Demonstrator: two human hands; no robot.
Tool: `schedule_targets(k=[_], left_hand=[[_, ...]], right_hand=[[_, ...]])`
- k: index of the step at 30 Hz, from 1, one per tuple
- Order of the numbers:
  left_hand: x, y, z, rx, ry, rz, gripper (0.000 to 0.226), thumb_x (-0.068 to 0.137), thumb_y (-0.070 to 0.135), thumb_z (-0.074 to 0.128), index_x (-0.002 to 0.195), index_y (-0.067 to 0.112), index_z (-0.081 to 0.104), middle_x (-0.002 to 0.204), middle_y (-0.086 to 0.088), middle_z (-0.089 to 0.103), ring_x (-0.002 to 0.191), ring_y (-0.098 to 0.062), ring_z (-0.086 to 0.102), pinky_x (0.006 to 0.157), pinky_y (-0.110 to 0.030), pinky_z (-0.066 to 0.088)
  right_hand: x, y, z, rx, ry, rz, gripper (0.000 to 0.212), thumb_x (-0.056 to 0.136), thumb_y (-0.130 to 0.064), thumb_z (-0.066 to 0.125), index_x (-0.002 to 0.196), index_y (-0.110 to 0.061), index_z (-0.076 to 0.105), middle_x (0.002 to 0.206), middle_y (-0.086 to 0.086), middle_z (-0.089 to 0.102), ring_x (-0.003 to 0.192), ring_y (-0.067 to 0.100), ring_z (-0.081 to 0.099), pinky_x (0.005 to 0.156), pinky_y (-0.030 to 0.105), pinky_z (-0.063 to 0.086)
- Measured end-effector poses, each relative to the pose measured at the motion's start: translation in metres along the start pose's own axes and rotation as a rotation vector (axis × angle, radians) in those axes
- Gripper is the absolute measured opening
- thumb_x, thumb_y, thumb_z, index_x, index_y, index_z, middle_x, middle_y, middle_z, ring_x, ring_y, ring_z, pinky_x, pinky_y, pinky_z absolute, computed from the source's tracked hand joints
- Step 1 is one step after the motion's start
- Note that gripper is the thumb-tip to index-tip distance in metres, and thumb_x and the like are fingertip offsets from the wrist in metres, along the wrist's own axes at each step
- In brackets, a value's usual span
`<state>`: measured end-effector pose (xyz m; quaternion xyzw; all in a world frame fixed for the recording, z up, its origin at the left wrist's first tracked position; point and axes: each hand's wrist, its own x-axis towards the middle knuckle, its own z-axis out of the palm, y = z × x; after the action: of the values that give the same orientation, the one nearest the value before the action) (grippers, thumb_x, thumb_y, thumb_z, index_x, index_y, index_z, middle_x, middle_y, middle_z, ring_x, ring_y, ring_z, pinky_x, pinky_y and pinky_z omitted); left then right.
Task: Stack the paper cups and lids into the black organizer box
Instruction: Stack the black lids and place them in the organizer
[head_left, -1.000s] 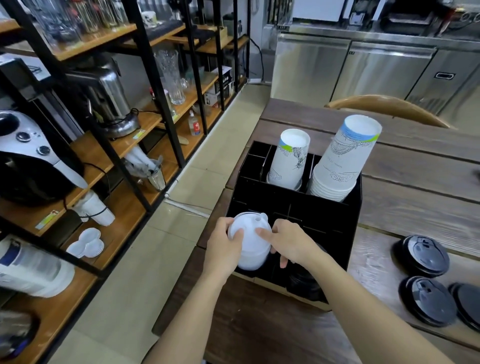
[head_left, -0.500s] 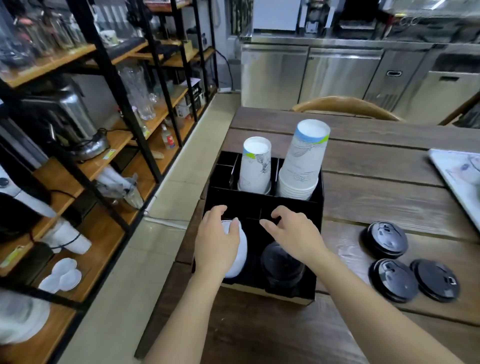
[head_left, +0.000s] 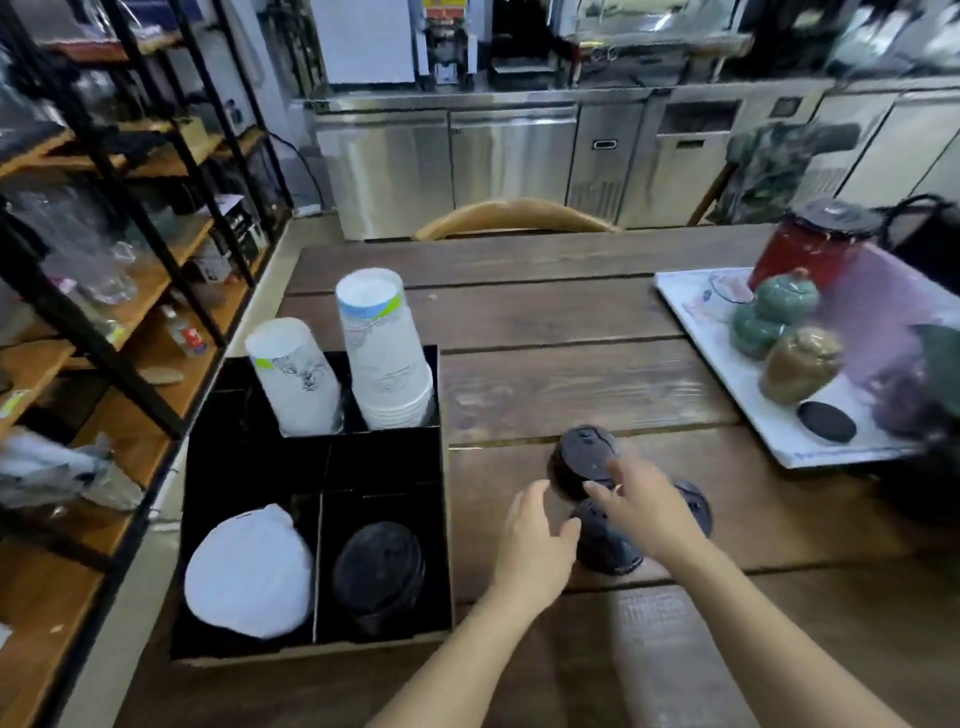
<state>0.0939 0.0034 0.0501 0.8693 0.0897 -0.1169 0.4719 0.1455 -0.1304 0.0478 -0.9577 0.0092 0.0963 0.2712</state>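
Writing: we read none; the cup prints are blurred.
Organizer box (head_left: 317, 467): left of our fingers, at the bench's left edge, holding paper cups (head_left: 384, 353), white lids (head_left: 249, 571), black lids (head_left: 379, 571).
Left hand (head_left: 535, 545): fingers spread, empty.
Loose black lids (head_left: 587, 457): under our fingers.
Right hand (head_left: 644, 509): fingers spread over them; grip unclear.
Open bench (head_left: 545, 374): beyond our fingertips.

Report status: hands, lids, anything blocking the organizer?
Both hands open, over loose black lids on table. White lids, cups already in organizer box. Nothing blocking.

Bare forearms (no sleeves), ringless hands.
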Motion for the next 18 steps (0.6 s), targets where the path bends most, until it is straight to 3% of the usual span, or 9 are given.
schedule_targets(k=[4,7,9,12,15,18], left_hand=[[0.021,0.000,0.033,0.064,-0.075,-0.263,0.063,0.090,0.034,0.057,0.142,0.011,0.031,0.150,-0.009,0.033,0.135,-0.026,0.038,0.107,-0.035,0.037],[0.026,-0.003,0.053,0.129,-0.114,-0.374,0.076,0.087,0.043,0.057,0.145,0.006,0.025,0.155,-0.013,0.021,0.141,-0.029,0.028,0.110,-0.035,0.031],[0.028,-0.004,0.064,0.159,-0.085,-0.380,0.070,0.087,0.043,0.058,0.140,0.005,0.033,0.148,-0.013,0.028,0.135,-0.029,0.036,0.108,-0.036,0.036],[0.031,-0.004,0.075,0.152,0.024,-0.362,0.050,0.085,0.032,0.064,0.125,0.005,0.048,0.133,-0.010,0.037,0.121,-0.027,0.047,0.101,-0.033,0.041],[0.034,-0.005,0.081,0.017,0.104,-0.435,0.042,0.082,0.020,0.070,0.116,0.004,0.052,0.128,-0.008,0.037,0.119,-0.026,0.045,0.100,-0.033,0.040],[0.034,-0.004,0.083,-0.155,0.154,-0.488,0.036,0.078,0.014,0.073,0.106,0.007,0.050,0.115,-0.005,0.040,0.109,-0.024,0.048,0.095,-0.035,0.044]], right_hand=[[0.001,0.044,0.008,-0.119,-0.065,0.060,0.036,0.088,-0.038,0.055,0.109,-0.010,0.051,0.116,0.014,0.062,0.112,0.032,0.055,0.089,0.041,0.045],[-0.002,0.058,0.012,-0.190,-0.137,0.053,0.048,0.088,-0.041,0.053,0.128,-0.016,0.045,0.130,0.010,0.056,0.128,0.030,0.042,0.104,0.043,0.033],[-0.003,0.061,0.013,-0.186,-0.162,0.049,0.054,0.088,-0.041,0.053,0.135,-0.018,0.039,0.137,0.010,0.048,0.134,0.029,0.032,0.110,0.045,0.023],[-0.002,0.065,0.019,-0.225,-0.174,0.006,0.053,0.086,-0.041,0.054,0.131,-0.017,0.040,0.135,0.008,0.049,0.133,0.029,0.030,0.108,0.044,0.023],[0.001,0.066,0.028,-0.221,-0.150,-0.062,0.059,0.083,-0.038,0.058,0.134,-0.018,0.038,0.134,0.006,0.049,0.131,0.027,0.032,0.104,0.043,0.022],[0.001,0.065,0.029,-0.052,-0.099,-0.045,0.059,0.083,-0.031,0.060,0.136,-0.020,0.037,0.133,0.006,0.043,0.126,0.029,0.038,0.104,0.040,0.022]])
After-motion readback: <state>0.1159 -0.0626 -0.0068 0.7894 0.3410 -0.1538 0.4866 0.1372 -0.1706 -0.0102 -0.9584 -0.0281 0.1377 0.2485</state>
